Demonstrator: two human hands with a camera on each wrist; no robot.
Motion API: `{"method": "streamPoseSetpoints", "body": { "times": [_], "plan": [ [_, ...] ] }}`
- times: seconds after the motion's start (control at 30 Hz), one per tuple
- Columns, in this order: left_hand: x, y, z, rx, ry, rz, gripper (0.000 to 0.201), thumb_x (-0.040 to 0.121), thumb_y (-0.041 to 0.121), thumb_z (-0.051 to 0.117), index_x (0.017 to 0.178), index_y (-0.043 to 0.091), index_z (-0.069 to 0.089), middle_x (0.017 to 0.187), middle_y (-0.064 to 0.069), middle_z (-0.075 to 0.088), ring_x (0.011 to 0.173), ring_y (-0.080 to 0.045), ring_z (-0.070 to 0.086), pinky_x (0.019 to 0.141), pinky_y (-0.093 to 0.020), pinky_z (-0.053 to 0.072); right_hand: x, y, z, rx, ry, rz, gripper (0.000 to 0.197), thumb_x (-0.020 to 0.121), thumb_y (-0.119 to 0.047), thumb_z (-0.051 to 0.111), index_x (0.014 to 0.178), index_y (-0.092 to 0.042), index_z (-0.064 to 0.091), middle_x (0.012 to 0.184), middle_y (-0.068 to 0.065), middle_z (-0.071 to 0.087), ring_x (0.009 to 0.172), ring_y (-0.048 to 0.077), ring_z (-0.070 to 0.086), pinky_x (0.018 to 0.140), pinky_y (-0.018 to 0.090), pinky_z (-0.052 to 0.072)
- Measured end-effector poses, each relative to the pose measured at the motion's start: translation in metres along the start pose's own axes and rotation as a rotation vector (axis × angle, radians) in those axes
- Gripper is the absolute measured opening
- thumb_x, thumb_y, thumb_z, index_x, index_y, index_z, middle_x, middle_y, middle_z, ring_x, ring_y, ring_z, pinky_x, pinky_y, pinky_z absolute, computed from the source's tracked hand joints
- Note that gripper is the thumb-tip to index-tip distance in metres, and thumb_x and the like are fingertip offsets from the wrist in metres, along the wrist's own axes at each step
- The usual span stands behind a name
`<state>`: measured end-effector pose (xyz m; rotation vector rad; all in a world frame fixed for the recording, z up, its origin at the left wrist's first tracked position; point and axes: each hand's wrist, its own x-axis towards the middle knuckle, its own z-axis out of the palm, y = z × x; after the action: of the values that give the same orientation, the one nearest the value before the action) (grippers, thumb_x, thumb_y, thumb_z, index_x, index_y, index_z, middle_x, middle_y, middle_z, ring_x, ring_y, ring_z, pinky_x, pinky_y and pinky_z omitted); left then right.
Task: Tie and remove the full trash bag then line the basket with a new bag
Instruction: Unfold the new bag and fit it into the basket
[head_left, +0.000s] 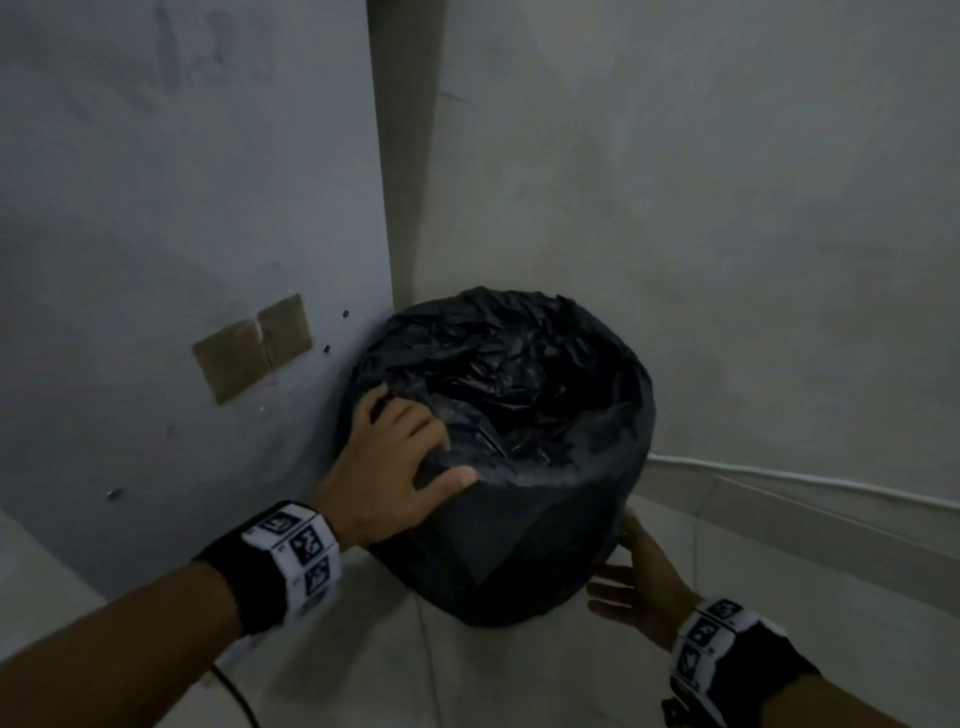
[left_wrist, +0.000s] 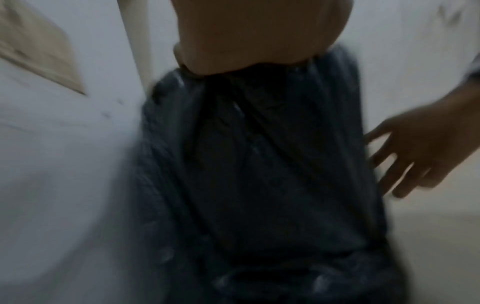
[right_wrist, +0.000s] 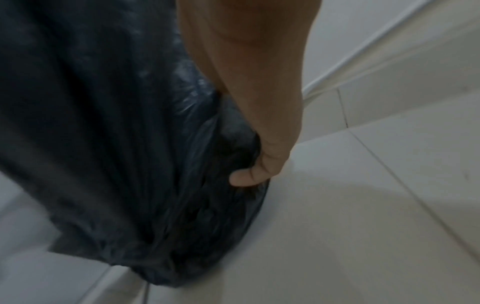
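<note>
The basket (head_left: 498, 545) stands on the tiled floor (head_left: 727, 597) in a corner, close against the left wall (head_left: 182, 208), and is wrapped entirely in a black bag (head_left: 498, 374) whose mouth is folded over the rim and whose crumpled plastic fills the opening. The bag is untied, so the task looks to be at its very start: freeing the folded edge from the rim. The left hand (head_left: 395, 462) lies over the near-left rim, fingers spread and bent into the plastic, thumb along the outside; whether it actually pinches the film or only presses on it I cannot tell. The right hand (head_left: 639, 577) sits low at the basket's right side, fingers spread. The next move probably calls for peeling the overhang up all round and gathering it toward the middle, gently, since thin film may tear or snag on the rim. The head view alone shows the bag's open top and both hands' places on the basket. The left wrist view, blurred, shows the skirt of the bag (left_wrist: 259, 164) hanging down the side and the right hand (left_wrist: 415, 152) open beside it. The right wrist view shows what the others hide: the fingers (right_wrist: 246, 174) hooked into bunched plastic (right_wrist: 116, 144) just above the floor (right_wrist: 363, 226).
</note>
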<state>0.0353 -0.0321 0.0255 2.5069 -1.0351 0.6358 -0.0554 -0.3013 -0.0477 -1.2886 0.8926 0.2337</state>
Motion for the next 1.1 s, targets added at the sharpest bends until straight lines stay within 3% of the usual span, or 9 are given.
{"method": "streamPoseSetpoints", "body": {
  "times": [0.1,0.2,0.37,0.5,0.57,0.8,0.93,1.03,1.1],
  "plan": [
    [-0.004,-0.006,-0.003,-0.024,0.059,0.067,0.035,0.098,0.042,0.034,0.097,0.019,0.06,0.106,0.0,0.058,0.105,-0.019,0.052,0.112,-0.052,0.02,0.002,0.003,0.004,0.124,0.007,0.026,0.055,0.089,-0.069,0.038,0.117,-0.023,0.05,0.109,0.013,0.058,0.107,0.04,0.057,0.095,0.052,0.048],
    [-0.007,0.013,0.0,-0.103,0.108,0.153,0.027,0.097,0.025,0.036,0.107,0.018,0.06,0.113,0.0,0.061,0.11,-0.016,0.054,0.114,-0.051,0.021,0.001,0.001,0.009,0.239,0.021,0.044,0.052,0.093,-0.062,0.04,0.117,-0.017,0.048,0.104,0.009,0.049,0.085,0.034,0.053,0.081,0.05,0.05],
    [-0.004,0.038,0.011,-0.05,-0.046,0.162,0.053,0.095,0.06,0.028,0.118,0.024,0.059,0.107,0.01,0.063,0.102,-0.011,0.054,0.113,-0.044,0.022,0.028,0.014,0.011,0.307,-0.019,0.125,0.06,0.09,-0.06,0.047,0.124,-0.011,0.054,0.123,0.019,0.054,0.082,0.033,0.057,0.066,0.04,0.049],
    [0.0,0.029,0.017,0.003,0.045,0.137,0.056,0.089,0.068,0.034,0.097,0.02,0.064,0.088,0.007,0.061,0.085,-0.014,0.052,0.104,-0.037,0.029,0.044,0.017,0.009,0.21,0.011,0.059,0.014,0.096,-0.013,0.046,0.089,-0.005,0.055,0.086,0.012,0.056,0.066,0.022,0.049,0.053,0.03,0.041],
    [0.002,0.019,0.017,-0.005,0.093,0.115,0.057,0.09,0.067,0.033,0.086,0.018,0.062,0.082,0.006,0.06,0.08,-0.015,0.05,0.1,-0.036,0.031,0.054,0.02,0.01,0.095,0.072,0.004,0.013,0.094,0.002,0.046,0.084,-0.001,0.054,0.072,0.009,0.051,0.059,0.02,0.045,0.05,0.028,0.04],
    [-0.003,-0.042,-0.003,0.039,0.056,0.024,0.057,0.095,0.059,0.027,0.083,0.013,0.059,0.084,-0.001,0.055,0.087,-0.025,0.052,0.103,-0.054,0.03,0.085,0.053,0.019,-0.361,0.12,0.069,0.041,0.094,-0.007,0.057,0.055,-0.005,0.045,0.043,0.006,0.046,0.038,0.017,0.042,0.04,0.021,0.033],
    [-0.009,-0.033,-0.002,0.003,0.079,0.059,0.041,0.097,0.039,0.034,0.1,0.011,0.064,0.103,-0.007,0.06,0.101,-0.026,0.054,0.105,-0.061,0.028,0.094,0.062,0.04,-0.679,0.025,0.069,0.036,0.096,-0.017,0.055,0.062,-0.018,0.043,0.065,0.0,0.047,0.055,0.01,0.044,0.061,0.025,0.043],
    [-0.009,-0.009,0.001,-0.074,0.11,0.129,0.033,0.093,0.02,0.039,0.112,0.01,0.064,0.113,-0.007,0.063,0.108,-0.022,0.055,0.111,-0.058,0.025,0.1,0.07,0.047,-0.867,-0.015,0.003,0.035,0.096,-0.024,0.054,0.066,-0.026,0.036,0.07,-0.008,0.039,0.059,0.002,0.036,0.074,0.021,0.037],
    [-0.007,0.006,0.002,-0.117,0.104,0.135,0.035,0.093,0.022,0.04,0.116,0.012,0.064,0.116,-0.004,0.064,0.109,-0.019,0.057,0.111,-0.055,0.027,0.099,0.07,0.047,-0.9,0.002,-0.024,0.025,0.095,-0.024,0.055,0.073,-0.021,0.044,0.071,-0.008,0.037,0.06,0.002,0.034,0.076,0.021,0.035]
  ]
}}
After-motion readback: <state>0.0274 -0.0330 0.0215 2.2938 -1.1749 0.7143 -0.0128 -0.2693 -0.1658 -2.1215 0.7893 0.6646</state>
